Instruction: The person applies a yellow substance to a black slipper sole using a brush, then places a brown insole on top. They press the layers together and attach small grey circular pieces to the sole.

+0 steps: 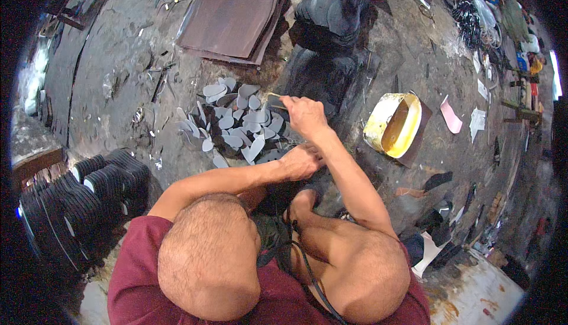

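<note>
In the head view, a thin yellowish stick [274, 95] is pinched in the right hand [307, 115], beside a pile of grey cut pieces [226, 123] on the floor [125, 59]. The left hand [302, 161] is curled just below; whether anything is gripped there cannot be told. A yellow-stained tub [379, 118] is seen to the right.

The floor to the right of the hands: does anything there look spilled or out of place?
A pink scrap lies loose on the right of the container, like a stray offcut. The container looks messy, with yellow smears on its rim. No clear spill shows.
</note>
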A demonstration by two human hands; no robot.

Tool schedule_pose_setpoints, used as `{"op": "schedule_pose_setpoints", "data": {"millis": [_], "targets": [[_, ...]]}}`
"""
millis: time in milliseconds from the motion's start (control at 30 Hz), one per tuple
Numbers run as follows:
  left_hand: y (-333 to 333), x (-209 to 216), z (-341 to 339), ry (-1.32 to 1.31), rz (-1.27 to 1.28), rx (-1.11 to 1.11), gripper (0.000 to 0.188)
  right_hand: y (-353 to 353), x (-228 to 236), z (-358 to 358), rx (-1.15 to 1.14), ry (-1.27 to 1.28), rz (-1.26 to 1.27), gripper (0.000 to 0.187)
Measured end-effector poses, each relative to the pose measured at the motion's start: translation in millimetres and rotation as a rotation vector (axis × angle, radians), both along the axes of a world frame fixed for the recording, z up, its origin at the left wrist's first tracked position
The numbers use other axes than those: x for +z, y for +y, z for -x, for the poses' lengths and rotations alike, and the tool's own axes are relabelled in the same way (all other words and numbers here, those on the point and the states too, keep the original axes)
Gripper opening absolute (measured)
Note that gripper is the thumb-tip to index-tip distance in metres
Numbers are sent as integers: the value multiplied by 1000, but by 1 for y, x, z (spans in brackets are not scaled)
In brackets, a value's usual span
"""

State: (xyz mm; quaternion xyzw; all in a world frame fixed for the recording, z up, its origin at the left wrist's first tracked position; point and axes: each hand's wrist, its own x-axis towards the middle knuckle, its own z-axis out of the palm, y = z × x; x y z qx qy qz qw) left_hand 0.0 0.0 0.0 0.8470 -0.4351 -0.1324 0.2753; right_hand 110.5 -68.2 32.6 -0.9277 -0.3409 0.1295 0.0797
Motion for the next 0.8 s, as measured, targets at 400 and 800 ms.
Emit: {"op": "schedule_pose_setpoints", "data": {"millis": [400, 800], "targets": [[-6, -37, 30, 73, 31, -96, 51, 8, -15, 53, -4, -91, -136, 39], [11, -10, -60, -247, -46, 293, 67, -100, 191, -90, -470, 132, -1248, 31]]}}
